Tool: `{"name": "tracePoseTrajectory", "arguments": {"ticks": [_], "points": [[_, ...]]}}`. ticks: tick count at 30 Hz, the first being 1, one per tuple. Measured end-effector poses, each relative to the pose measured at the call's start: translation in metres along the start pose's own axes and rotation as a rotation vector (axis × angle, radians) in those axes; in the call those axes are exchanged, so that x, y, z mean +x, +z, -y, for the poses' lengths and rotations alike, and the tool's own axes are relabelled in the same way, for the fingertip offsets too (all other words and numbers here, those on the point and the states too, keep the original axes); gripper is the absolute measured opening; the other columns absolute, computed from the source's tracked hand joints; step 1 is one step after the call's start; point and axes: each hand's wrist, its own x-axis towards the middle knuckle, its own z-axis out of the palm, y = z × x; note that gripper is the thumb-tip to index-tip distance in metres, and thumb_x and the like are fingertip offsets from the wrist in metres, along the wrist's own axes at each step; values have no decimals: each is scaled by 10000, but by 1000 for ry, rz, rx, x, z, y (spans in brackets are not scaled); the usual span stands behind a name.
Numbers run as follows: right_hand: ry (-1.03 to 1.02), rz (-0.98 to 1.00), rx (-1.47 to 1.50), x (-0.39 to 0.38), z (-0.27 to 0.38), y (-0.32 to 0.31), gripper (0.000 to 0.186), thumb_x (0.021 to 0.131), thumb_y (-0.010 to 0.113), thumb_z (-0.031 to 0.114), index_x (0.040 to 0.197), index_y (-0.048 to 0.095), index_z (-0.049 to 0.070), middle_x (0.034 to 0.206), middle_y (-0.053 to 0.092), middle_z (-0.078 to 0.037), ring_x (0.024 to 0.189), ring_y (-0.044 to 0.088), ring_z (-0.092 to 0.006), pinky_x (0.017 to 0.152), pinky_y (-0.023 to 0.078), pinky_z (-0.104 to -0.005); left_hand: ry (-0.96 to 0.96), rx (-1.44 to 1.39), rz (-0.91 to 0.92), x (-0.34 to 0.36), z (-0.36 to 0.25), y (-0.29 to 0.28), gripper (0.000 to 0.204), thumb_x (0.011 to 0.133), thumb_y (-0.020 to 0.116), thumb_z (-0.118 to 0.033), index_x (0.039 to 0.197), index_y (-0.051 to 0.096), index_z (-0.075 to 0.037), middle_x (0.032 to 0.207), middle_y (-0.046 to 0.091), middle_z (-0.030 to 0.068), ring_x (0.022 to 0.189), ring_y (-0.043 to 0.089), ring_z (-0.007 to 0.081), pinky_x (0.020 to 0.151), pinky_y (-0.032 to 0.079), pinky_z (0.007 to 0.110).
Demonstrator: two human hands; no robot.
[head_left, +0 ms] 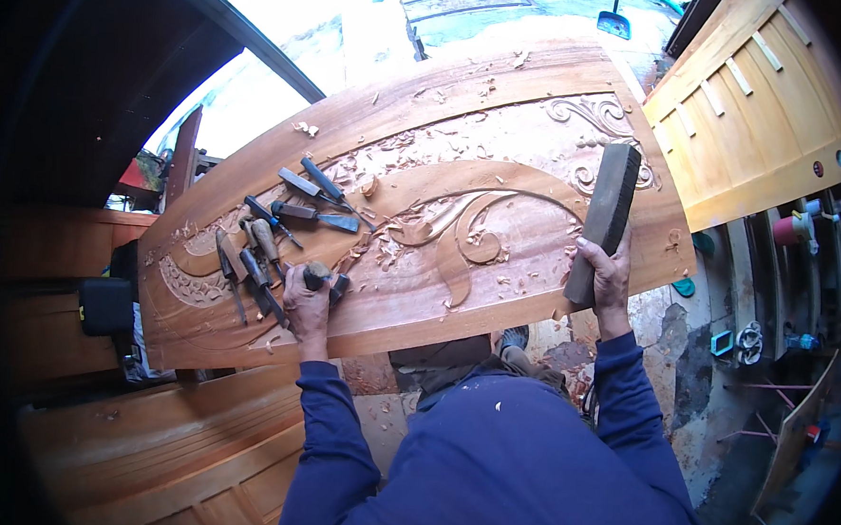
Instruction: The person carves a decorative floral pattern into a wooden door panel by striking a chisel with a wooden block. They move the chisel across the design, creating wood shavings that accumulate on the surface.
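Observation:
A large carved wooden panel (522, 330) lies before me, with scrollwork in relief and pale shavings scattered over it. My right hand (610, 277) is wrapped round the lower part of a long, dark rectangular block (606, 210), raised over the panel's right side. Near the panel's front edge, my left hand (306, 306) is closed round a tool with a round-ended wooden handle (317, 272); the fingers hide most of it. Several carving chisels lie beside that hand, some with blue handles (324, 178), others with wooden handles (266, 239).
At the right leans a yellowish wooden panel (761, 109) with small strips on it. A black case (105, 307) is at the left, above more wooden panels (229, 462). Beyond the far edge is a dustpan (614, 24). Shavings litter the floor (374, 422) below.

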Motion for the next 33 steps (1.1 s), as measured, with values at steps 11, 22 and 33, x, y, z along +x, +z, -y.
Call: {"name": "tracePoseTrajectory", "arguments": {"ticks": [11, 22, 33], "points": [[-32, 13, -46, -2, -2, -2, 609, 906, 758, 70, 1438, 462, 66, 1010, 656, -80, 772, 698, -159, 642, 598, -298, 182, -29, 52, 12, 39, -19, 398, 759, 846, -110, 1126, 698, -71, 1141, 714, 130, 1045, 710, 362, 920, 567, 450], [36, -114, -107, 2, -2, 0, 542, 903, 731, 45, 1379, 476, 85, 978, 643, -79, 770, 715, -186, 631, 631, -332, -1, -253, -81, -18, -71, -13, 387, 798, 893, -124, 1150, 733, -99, 1037, 783, 129, 916, 780, 329, 803, 620, 395], [26, -131, -144, 4, -6, 5, 491, 915, 702, 113, 1363, 504, 73, 1061, 646, -121, 801, 716, -210, 673, 647, -358, 30, -166, 245, 12, -102, 37, 497, 769, 885, -155, 1232, 704, -149, 1030, 782, 129, 900, 759, 364, 792, 591, 461]]}}
